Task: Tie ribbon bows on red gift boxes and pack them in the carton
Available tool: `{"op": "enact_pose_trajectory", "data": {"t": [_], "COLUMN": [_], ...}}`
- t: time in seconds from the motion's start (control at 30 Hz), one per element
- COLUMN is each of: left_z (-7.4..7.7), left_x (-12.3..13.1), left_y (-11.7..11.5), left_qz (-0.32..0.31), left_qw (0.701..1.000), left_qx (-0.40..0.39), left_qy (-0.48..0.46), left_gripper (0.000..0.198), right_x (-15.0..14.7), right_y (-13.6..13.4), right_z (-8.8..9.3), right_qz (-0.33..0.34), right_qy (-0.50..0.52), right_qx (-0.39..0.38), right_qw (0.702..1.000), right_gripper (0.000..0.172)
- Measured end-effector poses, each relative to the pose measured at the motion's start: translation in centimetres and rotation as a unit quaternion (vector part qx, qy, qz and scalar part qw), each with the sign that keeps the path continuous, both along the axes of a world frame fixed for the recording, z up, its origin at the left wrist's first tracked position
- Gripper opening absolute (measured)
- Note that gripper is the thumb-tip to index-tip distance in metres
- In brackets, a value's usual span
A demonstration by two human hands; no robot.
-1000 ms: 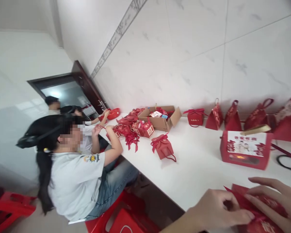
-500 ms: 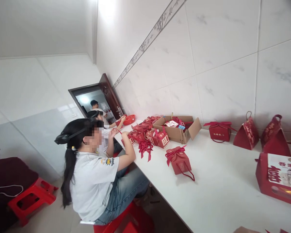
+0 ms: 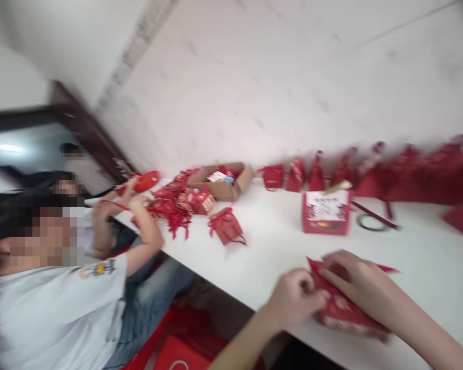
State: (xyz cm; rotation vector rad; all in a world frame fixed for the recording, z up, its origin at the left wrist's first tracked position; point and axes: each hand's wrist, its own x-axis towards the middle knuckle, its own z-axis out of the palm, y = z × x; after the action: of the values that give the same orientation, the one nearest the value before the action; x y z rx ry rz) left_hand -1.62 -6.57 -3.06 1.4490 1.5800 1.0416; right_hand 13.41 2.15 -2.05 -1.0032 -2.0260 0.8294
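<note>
At the near table edge lies a red gift box (image 3: 349,313) with pale printing, blurred by motion. A pointed red piece, perhaps ribbon, sticks out at its far side. My left hand (image 3: 295,298) has curled fingers, with thumb and forefinger pinching the box's left side. Across its top, my right hand (image 3: 358,282) grips with bent fingers; what exactly lies under the fingertips is hidden. Just beyond my hands stands a red box with a white printed front (image 3: 326,213).
Red bags (image 3: 412,172) line the wall. A small red box (image 3: 227,226) stands left of my hands, and beyond it are an open carton (image 3: 221,187) and piled red boxes (image 3: 196,200). A co-worker in a white shirt (image 3: 61,303) sits at the left.
The view has swung right and down, bringing both my hands and the red gift box into sight. Earlier only a sliver of a hand showed at the bottom edge.
</note>
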Motion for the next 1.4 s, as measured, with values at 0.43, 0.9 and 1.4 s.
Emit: {"op": "enact_pose_trajectory", "data": {"t": [0.43,0.9,1.4], "left_z": [1.9,1.9,1.7], "left_x": [-0.3,-0.3,0.5], "left_y": [1.5,1.6,1.0], "left_qz": [-0.147,-0.159,0.012], "left_qw": [0.958,0.958,0.993], "left_qx": [0.208,0.195,0.072], "left_qy": [0.134,0.138,0.095], "left_gripper": [0.023,0.028,0.014], "right_x": [0.0,3.6,4.5], "right_y": [-0.7,-2.8,-4.7], "right_z": [3.1,4.2,1.0], "right_qz": [-0.052,-0.159,-0.142], "right_qy": [-0.06,0.016,0.058], "right_qx": [-0.072,-0.048,-0.235], "right_qw": [0.994,0.986,0.96], "right_gripper": [0.014,0.024,0.032]}}
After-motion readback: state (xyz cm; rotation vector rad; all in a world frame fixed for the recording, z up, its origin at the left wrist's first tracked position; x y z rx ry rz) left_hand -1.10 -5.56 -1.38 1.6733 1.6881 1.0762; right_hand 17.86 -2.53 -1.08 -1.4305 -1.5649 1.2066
